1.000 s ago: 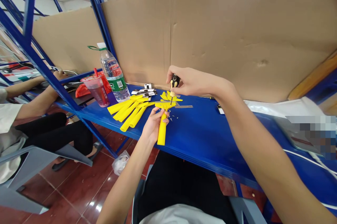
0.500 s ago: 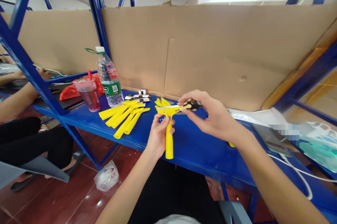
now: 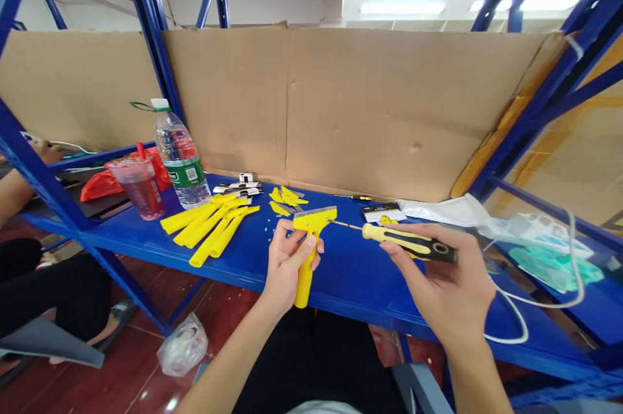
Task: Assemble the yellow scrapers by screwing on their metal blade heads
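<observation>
My left hand [image 3: 291,258] is wrapped round the handle of a yellow scraper [image 3: 305,278], which is held tilted above the front of the blue shelf. A thin blade strip shows along the scraper's wide head. In my right hand [image 3: 450,284] is a screwdriver [image 3: 396,241] with a cream and black handle. Its shaft points left, and the tip is at the right side of the scraper's head; whether it sits in a screw cannot be made out. Left of my hands lie several yellow handles [image 3: 214,226] in a row, and behind the scraper are small yellow pieces [image 3: 285,196].
A water bottle [image 3: 182,164] and a drink cup [image 3: 139,187] stand at the left of the blue shelf [image 3: 350,284]. Black and white packs [image 3: 238,189] lie at the back. A second screwdriver [image 3: 360,198] lies by the cardboard wall [image 3: 360,109]. A white cable [image 3: 523,323] loops at right.
My right hand has moved right and down, turning the screwdriver so its shaft now points at the scraper's side. The scraper has tilted, and the head view has shifted slightly right.
</observation>
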`<state>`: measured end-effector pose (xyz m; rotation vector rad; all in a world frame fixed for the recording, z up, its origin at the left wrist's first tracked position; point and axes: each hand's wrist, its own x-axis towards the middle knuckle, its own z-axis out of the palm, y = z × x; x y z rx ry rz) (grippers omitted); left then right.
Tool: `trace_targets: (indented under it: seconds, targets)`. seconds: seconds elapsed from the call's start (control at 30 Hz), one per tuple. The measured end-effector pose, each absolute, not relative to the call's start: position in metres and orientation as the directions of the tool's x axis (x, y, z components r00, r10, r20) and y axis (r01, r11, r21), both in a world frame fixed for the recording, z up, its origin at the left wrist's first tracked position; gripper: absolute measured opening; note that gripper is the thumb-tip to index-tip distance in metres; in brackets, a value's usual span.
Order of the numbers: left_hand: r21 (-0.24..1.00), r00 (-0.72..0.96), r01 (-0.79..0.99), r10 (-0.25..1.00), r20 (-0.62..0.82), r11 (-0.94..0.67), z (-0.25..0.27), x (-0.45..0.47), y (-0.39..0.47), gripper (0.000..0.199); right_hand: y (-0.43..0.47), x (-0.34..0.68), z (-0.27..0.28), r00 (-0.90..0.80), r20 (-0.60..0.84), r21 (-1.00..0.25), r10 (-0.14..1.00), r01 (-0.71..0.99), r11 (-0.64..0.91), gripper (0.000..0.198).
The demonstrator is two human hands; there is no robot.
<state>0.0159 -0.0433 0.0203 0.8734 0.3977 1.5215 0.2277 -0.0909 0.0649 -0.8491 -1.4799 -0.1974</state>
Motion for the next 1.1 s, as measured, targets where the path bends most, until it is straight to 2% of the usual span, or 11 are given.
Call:
trace_targets:
  seconds: [0.07, 0.13, 0.3, 0.43, 0.53, 0.7, 0.93, 1.1]
  targets:
    - [0.717, 0.064, -0.677, 0.957, 0.284, -0.167, 0.020, 0.018, -0.044, 0.054, -0.094, 0.234, 0.062, 0.157, 0.877, -0.450, 0.455, 0.603, 0.659, 0.035]
    - [0.727, 0.056, -0.666, 0.961, 0.271, -0.166, 0.019, 0.020, -0.044, 0.054, -0.097, 0.236, 0.063, 0.108, 0.858, -0.463, 0.502, 0.584, 0.666, 0.031]
    - [0.737, 0.068, -0.671, 0.983, 0.171, -0.082, 0.016, 0.025, -0.042, 0.053, -0.094, 0.238, 0.069, -0.136, 0.835, -0.341, 0.533, 0.632, 0.696, 0.022]
    - [0.735, 0.132, -0.676, 0.990, 0.050, 0.053, 0.008, 0.031, -0.039, 0.049, -0.083, 0.251, 0.064, -0.136, 0.832, -0.246, 0.538, 0.778, 0.578, 0.017]
    - [0.720, 0.170, -0.683, 0.985, -0.011, 0.126, 0.004, 0.035, -0.037, 0.049, -0.077, 0.262, 0.061, -0.165, 0.815, -0.233, 0.555, 0.784, 0.575, 0.011]
    - [0.734, 0.178, -0.672, 0.983, 0.034, 0.096, 0.001, 0.035, -0.034, 0.046, -0.079, 0.263, 0.067, -0.205, 0.804, -0.260, 0.558, 0.723, 0.640, 0.013]
    - [0.789, 0.270, -0.602, 0.961, 0.061, 0.119, 0.002, 0.033, -0.034, 0.045, -0.081, 0.264, 0.069, -0.115, 0.823, -0.294, 0.555, 0.750, 0.592, 0.011]
    - [0.773, 0.289, -0.622, 0.954, 0.077, 0.126, 0.000, 0.033, -0.032, 0.048, -0.083, 0.266, 0.071, -0.128, 0.818, -0.317, 0.562, 0.714, 0.624, 0.022]
